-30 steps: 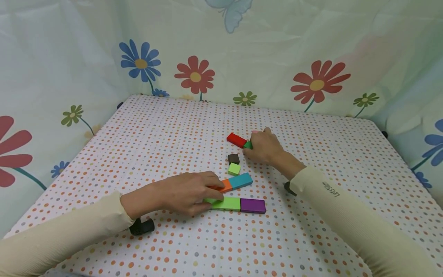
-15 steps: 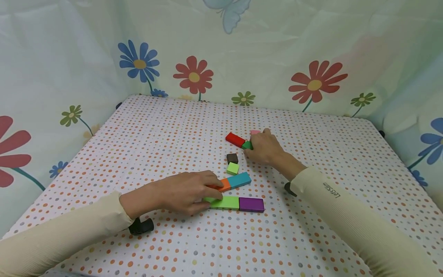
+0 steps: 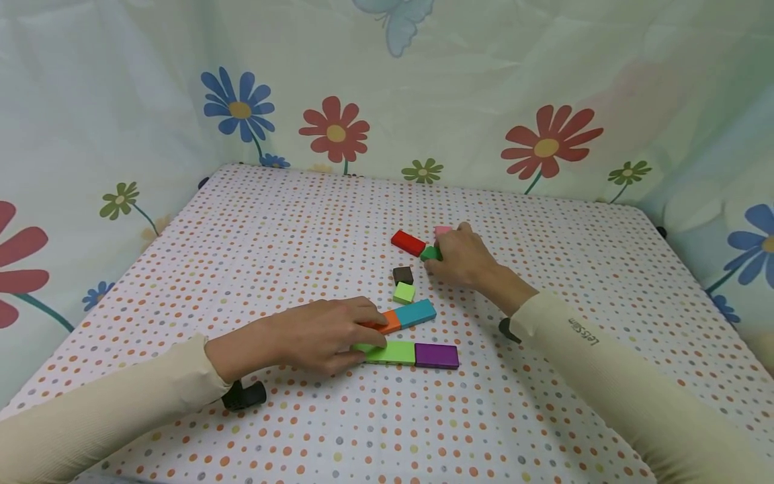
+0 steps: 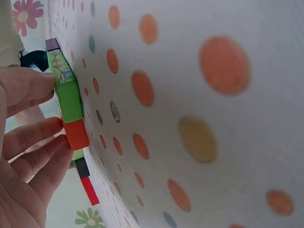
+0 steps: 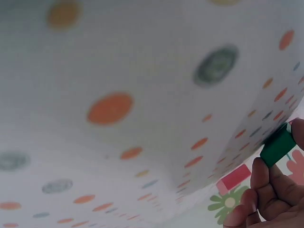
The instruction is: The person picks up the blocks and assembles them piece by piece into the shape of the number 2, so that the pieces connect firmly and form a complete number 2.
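My left hand [image 3: 329, 333] pinches the light green block [image 3: 393, 353] between thumb and index finger. Its other fingers touch the orange block [image 4: 76, 135] alongside. A purple block [image 3: 437, 356] adjoins the light green one's right end, and a blue block [image 3: 415, 313] adjoins the orange. Farther off, my right hand [image 3: 462, 255] pinches a dark green block [image 5: 278, 146] between thumb and fingers, partly hidden by the hand in the head view. That block's left end meets a red block [image 3: 408, 243]. Just beyond the fingers lies a pink block [image 3: 442, 230].
Between the hands, a small dark brown block [image 3: 402, 275] sits against a small light green cube [image 3: 404, 293]. A dotted cloth [image 3: 290, 222] covers the table. Flowered curtains [image 3: 471, 81] hang behind and at both sides.
Both hands keep nearly the same hold and place. The head view has shifted slightly, and a little more of the pink block shows past the right hand.
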{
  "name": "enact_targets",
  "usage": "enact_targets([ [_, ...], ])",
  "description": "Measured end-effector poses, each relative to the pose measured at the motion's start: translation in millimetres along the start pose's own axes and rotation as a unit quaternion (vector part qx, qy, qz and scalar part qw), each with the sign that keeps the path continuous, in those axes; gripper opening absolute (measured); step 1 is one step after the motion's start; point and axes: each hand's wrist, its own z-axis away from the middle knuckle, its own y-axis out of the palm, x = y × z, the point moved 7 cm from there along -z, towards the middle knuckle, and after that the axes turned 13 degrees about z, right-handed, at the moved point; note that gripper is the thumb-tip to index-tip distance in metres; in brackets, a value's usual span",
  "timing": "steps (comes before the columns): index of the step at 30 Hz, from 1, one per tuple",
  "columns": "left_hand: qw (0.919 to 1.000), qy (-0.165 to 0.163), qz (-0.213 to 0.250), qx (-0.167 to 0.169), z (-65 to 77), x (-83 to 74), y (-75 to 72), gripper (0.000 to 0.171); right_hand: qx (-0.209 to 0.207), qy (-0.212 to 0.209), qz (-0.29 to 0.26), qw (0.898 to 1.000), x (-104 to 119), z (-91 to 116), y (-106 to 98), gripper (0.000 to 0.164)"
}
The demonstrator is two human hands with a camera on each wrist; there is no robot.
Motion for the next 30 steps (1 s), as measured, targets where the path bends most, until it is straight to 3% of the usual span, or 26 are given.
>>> enact_targets([
  [10,0.9999,-0.012,0.002,0.007,-0.9,1.8,1.2,0.026,-0.025,-0.013,-0.002,1.0,-0.4,3.7,-7.9,0.026],
  [30,1.0,0.0,0.001,0.004,-0.8,-2.1,-1.0,0.025,-0.031,-0.031,-0.006,0.999,7.8,14.2,-4.9,0.029],
])
